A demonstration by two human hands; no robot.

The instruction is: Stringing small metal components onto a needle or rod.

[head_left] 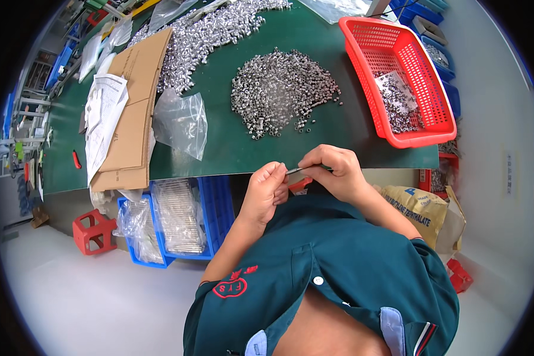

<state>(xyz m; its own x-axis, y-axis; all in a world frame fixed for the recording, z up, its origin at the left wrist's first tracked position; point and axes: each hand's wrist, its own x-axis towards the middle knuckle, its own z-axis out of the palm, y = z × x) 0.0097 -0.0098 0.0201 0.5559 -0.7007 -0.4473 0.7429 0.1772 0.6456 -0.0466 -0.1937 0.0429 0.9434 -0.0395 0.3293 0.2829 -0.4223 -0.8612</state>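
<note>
Pinching hands: the left hand [266, 188] closes thumb and forefinger on one end of a thin dark rod [294, 171]; the right hand [336, 168] grips its other end between thumb and curled fingers.
Rod: held slightly tilted between the two hands, at the near edge of the desk [231, 151], in front of the person's green shirt [362, 255].
Red basket: a perforated plastic basket [397, 141] at the desk's right end, holding small loose metal parts [400, 118] and a pale sheet or bag [391, 89] among them.
Blue crates: standing below the desk to the left [216, 207], with rows of silvery pieces [181, 219] inside clear plastic wrap.
Sack: a yellow bag [418, 210] below the desk, beyond the right forearm; its contents cannot be made out.
Blue bins: stacked past the basket [445, 71], at least one with small parts in it.
Desk: green-topped, with a mound of short silvery rings [282, 89] near its middle and a larger, brighter heap [219, 29] toward the far left.
Left of the mound: a crumpled clear bag [181, 124], then flattened cardboard [133, 113] with white papers [107, 101] on it.
Room: a pale floor [71, 291], a red stool [95, 232] at left, a white wall [492, 101] at right.
</note>
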